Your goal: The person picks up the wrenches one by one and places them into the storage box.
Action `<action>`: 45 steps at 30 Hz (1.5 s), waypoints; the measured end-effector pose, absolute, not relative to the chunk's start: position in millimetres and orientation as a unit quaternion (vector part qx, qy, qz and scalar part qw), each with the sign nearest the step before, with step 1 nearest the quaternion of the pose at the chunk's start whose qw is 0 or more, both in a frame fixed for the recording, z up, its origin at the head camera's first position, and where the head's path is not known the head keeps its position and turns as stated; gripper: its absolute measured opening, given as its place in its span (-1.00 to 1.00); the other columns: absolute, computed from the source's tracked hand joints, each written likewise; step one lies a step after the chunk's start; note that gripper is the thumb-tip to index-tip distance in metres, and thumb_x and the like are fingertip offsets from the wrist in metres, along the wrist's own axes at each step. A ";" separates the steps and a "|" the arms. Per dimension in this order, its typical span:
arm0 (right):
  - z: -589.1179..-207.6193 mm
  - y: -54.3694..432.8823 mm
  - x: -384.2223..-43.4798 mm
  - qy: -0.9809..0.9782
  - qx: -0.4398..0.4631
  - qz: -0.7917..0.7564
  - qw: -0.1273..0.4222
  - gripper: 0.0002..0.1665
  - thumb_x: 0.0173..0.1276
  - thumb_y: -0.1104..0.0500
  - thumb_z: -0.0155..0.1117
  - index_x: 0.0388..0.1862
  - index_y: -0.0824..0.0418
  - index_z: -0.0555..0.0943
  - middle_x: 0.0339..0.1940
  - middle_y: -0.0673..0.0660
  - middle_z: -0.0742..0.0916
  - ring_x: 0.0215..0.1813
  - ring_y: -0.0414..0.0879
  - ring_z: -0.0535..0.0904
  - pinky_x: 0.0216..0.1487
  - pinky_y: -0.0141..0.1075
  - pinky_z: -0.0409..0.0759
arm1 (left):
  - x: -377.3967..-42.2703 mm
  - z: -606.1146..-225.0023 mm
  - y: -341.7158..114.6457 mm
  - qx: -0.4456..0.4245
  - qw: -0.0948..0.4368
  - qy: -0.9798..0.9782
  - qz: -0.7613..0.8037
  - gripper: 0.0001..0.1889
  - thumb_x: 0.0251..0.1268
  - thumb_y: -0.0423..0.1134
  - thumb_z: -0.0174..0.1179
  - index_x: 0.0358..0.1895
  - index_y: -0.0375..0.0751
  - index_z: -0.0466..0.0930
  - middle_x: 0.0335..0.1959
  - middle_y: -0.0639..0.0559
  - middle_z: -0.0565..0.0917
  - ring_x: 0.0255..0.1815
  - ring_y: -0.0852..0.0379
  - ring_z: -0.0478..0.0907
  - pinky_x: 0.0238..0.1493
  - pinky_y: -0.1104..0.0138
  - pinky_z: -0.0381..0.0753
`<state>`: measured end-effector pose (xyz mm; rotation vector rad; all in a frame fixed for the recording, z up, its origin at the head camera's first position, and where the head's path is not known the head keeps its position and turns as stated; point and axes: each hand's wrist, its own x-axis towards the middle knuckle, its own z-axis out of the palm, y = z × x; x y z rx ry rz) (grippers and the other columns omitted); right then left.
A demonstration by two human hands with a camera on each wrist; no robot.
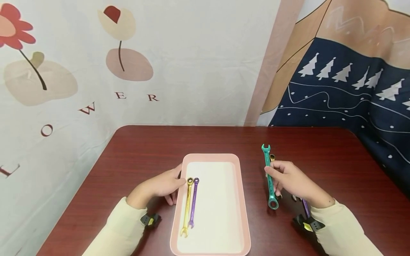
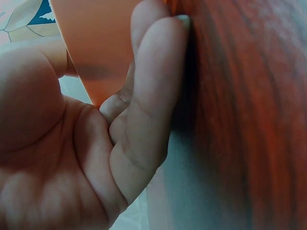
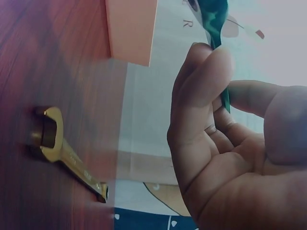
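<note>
My right hand (image 1: 293, 179) pinches a green combination wrench (image 1: 269, 177) between thumb and fingers, raised above the table with its open end pointing away. A gold wrench (image 3: 72, 158) lies on the table below that hand, mostly hidden by it in the head view. My left hand (image 1: 163, 186) holds the left edge of a pink-rimmed tray (image 1: 242, 199), the thumb over the rim and the other fingers along the outer side. Inside the tray, at its left, a gold wrench (image 1: 187, 206) and a shorter purple wrench (image 1: 193, 202) lie side by side.
Another purple wrench (image 1: 305, 208) lies on the table near my right wrist, partly covered by it. The dark red wooden table (image 1: 150, 145) ends at the back against a printed cloth (image 1: 198, 71).
</note>
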<state>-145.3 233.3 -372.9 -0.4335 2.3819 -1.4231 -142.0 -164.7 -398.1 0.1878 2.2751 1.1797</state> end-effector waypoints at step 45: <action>-371.2 193.4 -121.3 0.727 -0.167 -0.631 0.213 -0.33 0.48 0.39 0.04 0.45 0.23 0.03 -0.40 0.28 0.65 -0.58 -0.07 0.64 -0.54 -0.23 0.71 | -142.6 -399.9 -164.1 0.074 0.284 0.851 0.436 -0.30 0.42 -0.27 -0.13 0.58 0.05 -0.11 -0.69 -0.16 0.62 -0.78 0.04 0.58 -0.68 0.10 0.70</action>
